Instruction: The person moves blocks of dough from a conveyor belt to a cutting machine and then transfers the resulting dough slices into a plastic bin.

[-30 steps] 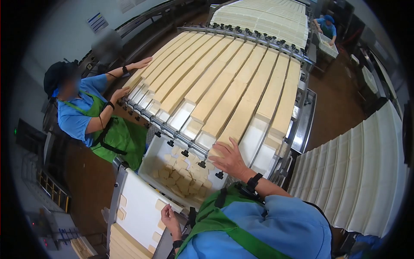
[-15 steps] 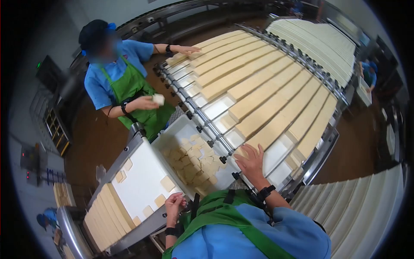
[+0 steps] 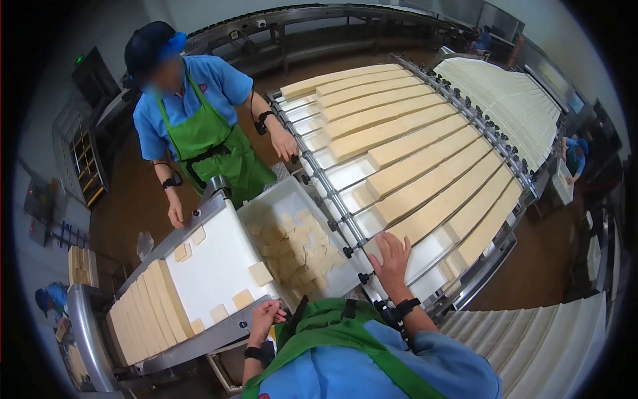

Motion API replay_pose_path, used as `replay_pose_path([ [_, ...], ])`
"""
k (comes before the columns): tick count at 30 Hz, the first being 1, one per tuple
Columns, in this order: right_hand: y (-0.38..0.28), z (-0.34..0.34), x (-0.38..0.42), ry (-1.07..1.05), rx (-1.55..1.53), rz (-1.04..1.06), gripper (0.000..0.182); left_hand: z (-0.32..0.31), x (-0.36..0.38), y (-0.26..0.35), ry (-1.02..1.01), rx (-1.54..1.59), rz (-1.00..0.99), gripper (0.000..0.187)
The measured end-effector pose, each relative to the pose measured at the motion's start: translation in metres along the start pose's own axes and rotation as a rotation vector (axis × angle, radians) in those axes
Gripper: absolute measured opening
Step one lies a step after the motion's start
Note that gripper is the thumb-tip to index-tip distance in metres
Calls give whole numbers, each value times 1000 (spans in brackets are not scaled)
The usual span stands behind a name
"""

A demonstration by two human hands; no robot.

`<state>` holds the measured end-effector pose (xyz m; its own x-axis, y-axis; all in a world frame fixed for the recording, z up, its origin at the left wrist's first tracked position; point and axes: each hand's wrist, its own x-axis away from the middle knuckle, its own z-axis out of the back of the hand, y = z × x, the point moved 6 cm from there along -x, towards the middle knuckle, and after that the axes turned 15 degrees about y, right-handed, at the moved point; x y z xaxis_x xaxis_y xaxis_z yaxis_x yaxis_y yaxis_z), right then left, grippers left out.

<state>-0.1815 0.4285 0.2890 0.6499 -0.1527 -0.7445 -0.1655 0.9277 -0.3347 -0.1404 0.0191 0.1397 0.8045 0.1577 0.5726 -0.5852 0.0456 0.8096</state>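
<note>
My right hand [image 3: 391, 261] is open, fingers spread, at the near end of a row of pale, bread-like slices [image 3: 425, 211] on the laned table. Its fingertips appear to touch the end of that row. My left hand [image 3: 264, 318] is curled closed beside the metal edge of the white belt [image 3: 211, 271]; whether anything is in it I cannot make out. Close to that hand, a loose square slice [image 3: 243, 298] lies on the belt. Between the belt and the laned table sits a white bin [image 3: 302, 193] partly filled with loose slices [image 3: 296, 249].
Packed rows of slices [image 3: 147, 309] stand at the belt's far left. A co-worker [image 3: 212, 133] in a green apron faces me across the bin. A metal rail [image 3: 325, 189] with black knobs edges the laned table. White ridged trays [image 3: 531, 339] are at right.
The co-worker's hand no longer holds a slice and has dropped to the belt's edge. Their other hand has left the rows for the rail. My hands have barely moved; the view has shifted slightly.
</note>
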Motion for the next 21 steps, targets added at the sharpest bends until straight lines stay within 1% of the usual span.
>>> replay_pose_path([
  [2, 3, 2, 0, 27, 48, -66, 63, 1, 0, -4, 0, 23, 4, 22],
  [3, 3, 3, 1, 23, 50, -66, 63, 1, 0, -3, -6, 26, -17, 23],
  [5, 2, 4, 1, 12, 117, -48, 69, 0, 0, 0, -11, 26, -45, 24],
  [9, -4, 9, -2, 19, 149, -76, 64, 1, -1, -2, -2, 60, -31, 23],
  [11, -5, 14, -7, -6, 196, -137, 59, 1, -2, -2, -6, 51, -45, 23],
  [14, -10, 17, -11, -1, 233, -135, 55, 3, -5, -7, -6, 49, -48, 24],
  [21, -9, 12, -10, -16, 232, -151, 53, 1, -3, -5, -15, 70, -39, 23],
])
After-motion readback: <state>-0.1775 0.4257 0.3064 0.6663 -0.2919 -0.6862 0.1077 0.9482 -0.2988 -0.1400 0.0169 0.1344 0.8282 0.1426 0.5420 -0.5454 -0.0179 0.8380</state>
